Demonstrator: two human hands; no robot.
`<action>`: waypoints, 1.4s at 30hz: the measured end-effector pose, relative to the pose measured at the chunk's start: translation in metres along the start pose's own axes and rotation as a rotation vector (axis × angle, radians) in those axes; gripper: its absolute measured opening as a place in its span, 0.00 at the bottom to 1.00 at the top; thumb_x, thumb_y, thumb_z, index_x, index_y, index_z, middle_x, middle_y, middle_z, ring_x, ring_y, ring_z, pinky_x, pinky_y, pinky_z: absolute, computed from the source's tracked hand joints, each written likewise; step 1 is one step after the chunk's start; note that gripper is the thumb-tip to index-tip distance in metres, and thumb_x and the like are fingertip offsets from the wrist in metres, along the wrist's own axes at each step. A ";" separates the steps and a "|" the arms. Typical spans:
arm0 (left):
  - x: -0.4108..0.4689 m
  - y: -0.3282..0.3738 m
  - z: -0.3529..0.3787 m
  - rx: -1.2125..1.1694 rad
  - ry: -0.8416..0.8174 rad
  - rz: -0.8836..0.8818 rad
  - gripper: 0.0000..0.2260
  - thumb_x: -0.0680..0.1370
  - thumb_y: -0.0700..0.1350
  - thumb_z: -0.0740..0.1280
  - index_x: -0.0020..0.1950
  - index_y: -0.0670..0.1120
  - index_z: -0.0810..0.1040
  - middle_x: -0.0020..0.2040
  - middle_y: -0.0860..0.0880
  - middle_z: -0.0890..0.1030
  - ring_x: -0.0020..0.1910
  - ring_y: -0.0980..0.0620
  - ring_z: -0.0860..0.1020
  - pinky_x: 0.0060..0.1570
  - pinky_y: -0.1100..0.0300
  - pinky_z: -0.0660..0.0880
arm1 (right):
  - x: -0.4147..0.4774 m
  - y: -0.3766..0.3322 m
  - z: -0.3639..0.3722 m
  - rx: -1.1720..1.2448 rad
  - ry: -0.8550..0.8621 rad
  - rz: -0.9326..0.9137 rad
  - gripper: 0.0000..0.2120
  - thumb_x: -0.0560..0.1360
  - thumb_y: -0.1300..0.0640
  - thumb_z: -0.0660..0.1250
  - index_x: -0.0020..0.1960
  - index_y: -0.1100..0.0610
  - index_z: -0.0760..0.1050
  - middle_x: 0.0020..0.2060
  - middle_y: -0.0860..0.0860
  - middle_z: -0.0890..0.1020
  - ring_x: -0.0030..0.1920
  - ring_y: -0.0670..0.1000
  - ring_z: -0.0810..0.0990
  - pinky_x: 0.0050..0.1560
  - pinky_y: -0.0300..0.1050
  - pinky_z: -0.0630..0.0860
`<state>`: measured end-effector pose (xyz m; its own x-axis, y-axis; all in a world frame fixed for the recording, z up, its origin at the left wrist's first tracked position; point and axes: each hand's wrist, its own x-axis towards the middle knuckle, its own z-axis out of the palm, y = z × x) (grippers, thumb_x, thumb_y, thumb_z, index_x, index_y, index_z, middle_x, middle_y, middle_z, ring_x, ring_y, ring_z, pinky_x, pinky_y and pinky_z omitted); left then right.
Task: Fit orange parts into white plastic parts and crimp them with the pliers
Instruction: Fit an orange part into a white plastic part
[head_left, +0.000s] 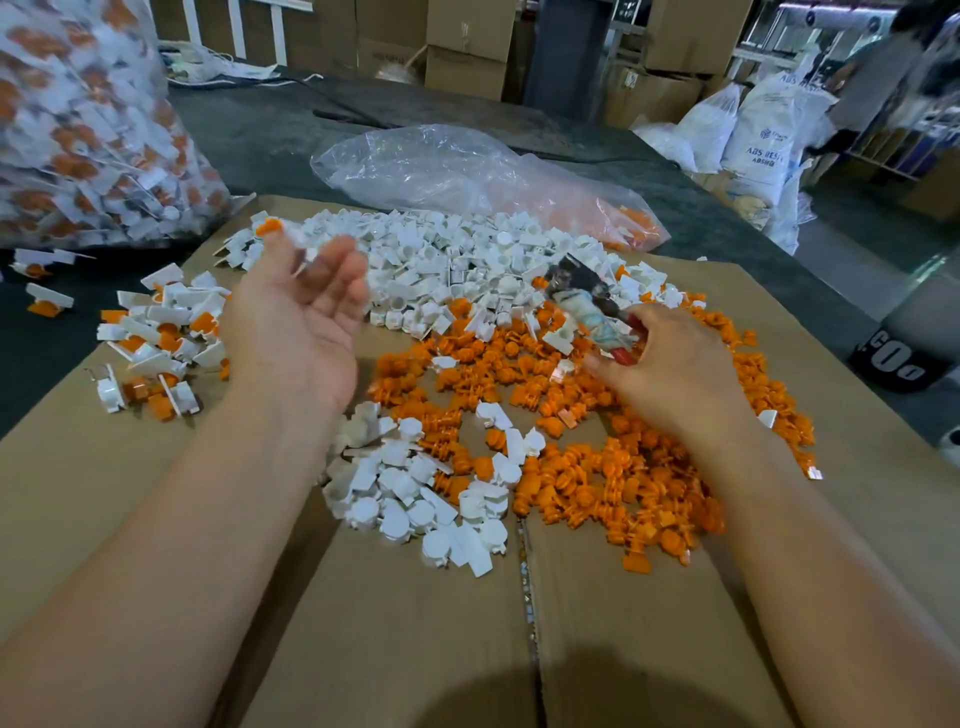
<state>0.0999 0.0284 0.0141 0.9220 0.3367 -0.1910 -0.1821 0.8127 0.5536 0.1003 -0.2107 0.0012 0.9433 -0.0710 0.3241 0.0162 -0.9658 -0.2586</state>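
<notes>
On the flattened cardboard, mid-sheet: orange parts in a loose pile at right, white plastic parts heaped behind them, and a smaller white cluster in front. Right hand is curled round the pliers by their handles, head pointing up and away, over the orange pile. Left hand is raised palm up with fingers relaxed. Its fingertips are blurred, so can't tell if anything sits there. Assembled white-and-orange pieces lie at the left edge. A clear bag of similar pieces stands far left.
</notes>
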 end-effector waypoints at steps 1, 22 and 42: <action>0.002 0.005 -0.002 -0.055 0.028 0.010 0.08 0.80 0.46 0.60 0.44 0.44 0.70 0.32 0.47 0.82 0.30 0.54 0.80 0.29 0.66 0.74 | 0.001 0.002 0.000 -0.020 -0.026 0.019 0.28 0.70 0.43 0.69 0.64 0.57 0.70 0.58 0.56 0.75 0.57 0.55 0.73 0.50 0.44 0.66; -0.004 -0.017 -0.010 1.520 -0.320 0.529 0.06 0.75 0.39 0.67 0.44 0.50 0.79 0.45 0.52 0.81 0.41 0.56 0.77 0.42 0.62 0.72 | 0.006 0.009 0.001 -0.150 -0.200 0.056 0.39 0.66 0.33 0.65 0.69 0.57 0.66 0.65 0.56 0.71 0.65 0.56 0.68 0.60 0.51 0.67; 0.001 -0.034 -0.013 2.001 -0.558 0.605 0.11 0.78 0.40 0.61 0.56 0.48 0.80 0.56 0.47 0.79 0.55 0.46 0.75 0.50 0.56 0.70 | 0.007 0.007 0.005 -0.159 -0.236 0.040 0.40 0.65 0.29 0.60 0.67 0.55 0.67 0.64 0.55 0.71 0.64 0.55 0.68 0.59 0.52 0.67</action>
<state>0.1024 0.0077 -0.0157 0.9503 -0.1463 0.2749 -0.2502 -0.8842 0.3944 0.1090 -0.2167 -0.0030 0.9935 -0.0678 0.0914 -0.0571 -0.9918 -0.1146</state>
